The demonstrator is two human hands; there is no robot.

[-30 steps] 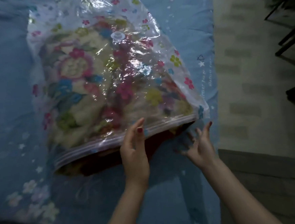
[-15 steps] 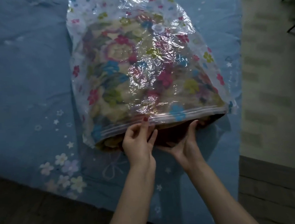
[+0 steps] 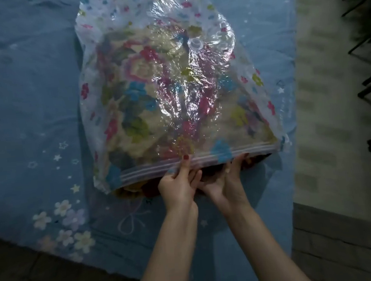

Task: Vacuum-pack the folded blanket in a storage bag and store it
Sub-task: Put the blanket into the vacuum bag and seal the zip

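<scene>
our left hand [image 3: 179, 186] pinches the upper lip of the pale double-track zip strip [image 3: 195, 161], thumb on top and fingers curled beneath it. our right hand [image 3: 225, 181] lies palm up just beside it, its fingers reaching into the dark open mouth under the strip; whether they grip anything inside we cannot tell. the two hands touch at the knuckles.

around the hands: the clear crinkled plastic storage bag with small printed flowers [image 3: 101, 98] lies on a blue bed sheet printed with white stars and pastel flowers [image 3: 28, 104]. nothing else rests on the sheet near the bag. to the right, beyond the sheet's edge, runs a pale blurred floor strip [image 3: 325, 98] and dark thin metal legs of some furniture [image 3: 370, 77]; a grey brick-patterned surface [image 3: 330, 246] sits at lower right, a dark wooden floor [image 3: 31, 274] at lower left.

edges and room: the bag's right corner lies near the sheet's right edge, while wide bare sheet extends to the left and some between the mouth and the sheet's near edge.

the task's thing: the folded cream blanket with large pink, blue and green flowers [image 3: 147, 112] fills the bag, which looks puffy. a round white valve [image 3: 195, 43] sits on the bag's upper face. the mouth gapes from the centre towards the right.
</scene>
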